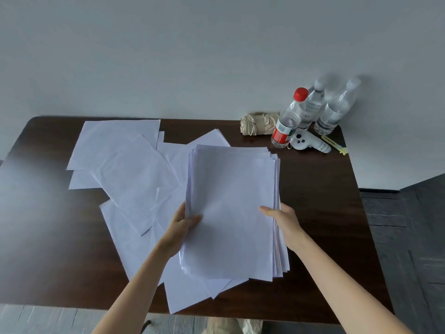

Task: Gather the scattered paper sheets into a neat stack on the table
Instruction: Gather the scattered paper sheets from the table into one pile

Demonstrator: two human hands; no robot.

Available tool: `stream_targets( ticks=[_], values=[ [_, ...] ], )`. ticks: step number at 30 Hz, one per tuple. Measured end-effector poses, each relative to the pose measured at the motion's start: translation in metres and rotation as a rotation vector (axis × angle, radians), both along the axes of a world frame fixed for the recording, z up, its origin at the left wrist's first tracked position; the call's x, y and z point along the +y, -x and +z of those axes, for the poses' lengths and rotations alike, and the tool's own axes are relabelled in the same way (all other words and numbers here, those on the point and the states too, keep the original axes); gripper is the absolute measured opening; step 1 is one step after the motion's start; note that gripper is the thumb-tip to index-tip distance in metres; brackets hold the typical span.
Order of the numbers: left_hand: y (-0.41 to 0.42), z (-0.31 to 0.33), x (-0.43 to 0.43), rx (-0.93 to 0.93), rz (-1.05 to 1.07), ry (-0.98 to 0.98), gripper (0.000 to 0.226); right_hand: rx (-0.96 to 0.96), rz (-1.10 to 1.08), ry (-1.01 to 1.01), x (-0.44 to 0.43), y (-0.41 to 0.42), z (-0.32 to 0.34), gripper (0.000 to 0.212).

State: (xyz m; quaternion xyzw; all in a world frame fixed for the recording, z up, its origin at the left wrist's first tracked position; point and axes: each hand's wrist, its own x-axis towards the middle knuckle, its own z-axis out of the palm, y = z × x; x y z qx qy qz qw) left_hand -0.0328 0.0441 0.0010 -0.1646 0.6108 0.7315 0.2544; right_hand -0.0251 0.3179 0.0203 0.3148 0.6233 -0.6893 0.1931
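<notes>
A thick stack of white paper sheets (232,208) is held over the middle of the dark brown table (320,213). My left hand (184,221) grips the stack's left edge, thumb on top. My right hand (281,219) grips its right edge, thumb on top. The stack's edges are slightly fanned on the right. Several loose white sheets (125,155) lie scattered and overlapping on the table to the left of the stack, and more loose sheets (185,292) stick out beneath it near the front edge.
At the back right corner stand three plastic water bottles (289,119), one with a red cap. Beside them lie a folded beige cloth (258,124), a white handheld controller (308,143) and a yellow clip (334,144). A grey wall rises behind the table.
</notes>
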Motion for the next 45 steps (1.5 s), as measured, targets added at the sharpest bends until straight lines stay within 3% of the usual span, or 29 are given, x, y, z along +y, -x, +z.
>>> stream_targets(
  ticks=[4,7,11,14,18,20,22,27,30,35,41,45],
  values=[
    [-0.031,-0.002,-0.016,-0.039,0.122,0.003,0.047,0.123,0.183,-0.093,-0.019,0.005,0.007,0.037],
    [-0.053,-0.004,-0.022,-0.073,0.201,0.045,0.044,0.183,0.360,-0.286,-0.036,0.010,0.010,0.037],
    [-0.074,-0.006,-0.022,-0.150,0.261,0.102,0.060,0.243,0.530,-0.455,-0.053,0.020,0.002,0.059],
    [-0.082,-0.003,-0.016,-0.238,0.320,0.182,0.062,0.247,0.604,-0.569,-0.060,0.026,-0.008,0.044],
    [-0.086,-0.008,-0.005,-0.329,0.442,0.266,0.034,0.218,0.663,-0.689,-0.065,0.028,-0.016,0.023],
    [-0.087,-0.012,0.000,-0.375,0.491,0.352,0.025,0.209,0.680,-0.721,-0.068,0.028,-0.018,0.035],
    [-0.086,-0.018,0.002,-0.404,0.544,0.374,0.021,0.172,0.692,-0.750,-0.071,0.030,-0.017,0.029],
    [-0.083,-0.018,0.005,-0.440,0.598,0.327,0.024,0.018,0.687,-0.634,-0.070,0.036,-0.022,0.022],
    [-0.083,-0.016,0.004,-0.431,0.620,0.340,0.032,0.009,0.668,-0.629,-0.071,0.040,-0.026,0.040],
    [-0.081,-0.015,0.001,-0.476,0.595,0.204,0.030,-0.004,0.659,-0.544,-0.068,0.040,-0.027,0.043],
    [-0.088,-0.006,-0.005,-0.261,0.438,0.226,0.020,-0.009,0.618,-0.425,-0.063,0.033,-0.036,0.020],
    [-0.088,-0.007,-0.015,-0.146,0.389,0.207,0.025,-0.002,0.569,-0.382,-0.063,0.024,-0.040,0.036]
  ],
)
